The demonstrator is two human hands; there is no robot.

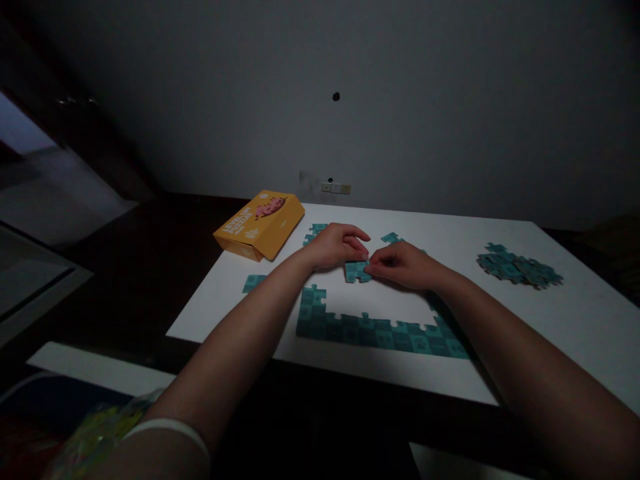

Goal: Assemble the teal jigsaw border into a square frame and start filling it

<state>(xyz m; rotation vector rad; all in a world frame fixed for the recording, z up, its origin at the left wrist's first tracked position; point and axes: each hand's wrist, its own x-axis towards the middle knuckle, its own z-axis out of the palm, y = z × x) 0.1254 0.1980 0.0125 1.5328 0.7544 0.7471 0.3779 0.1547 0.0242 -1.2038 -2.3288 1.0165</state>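
Your left hand (336, 245) and right hand (403, 265) both pinch the teal puzzle pieces (356, 271) at frame centre, fingers closed on them.

Box lettering (239, 225) illegible, puzzle print (380, 331) indistinct (dim), forearms cropped

The yellow box (260, 224) lying at the table's (575, 313) far left corner is showing white lettering along its slanted top face, but the words are too small and dim to make out. A pink picture is sitting beside the lettering. Nothing else is bearing legible text.
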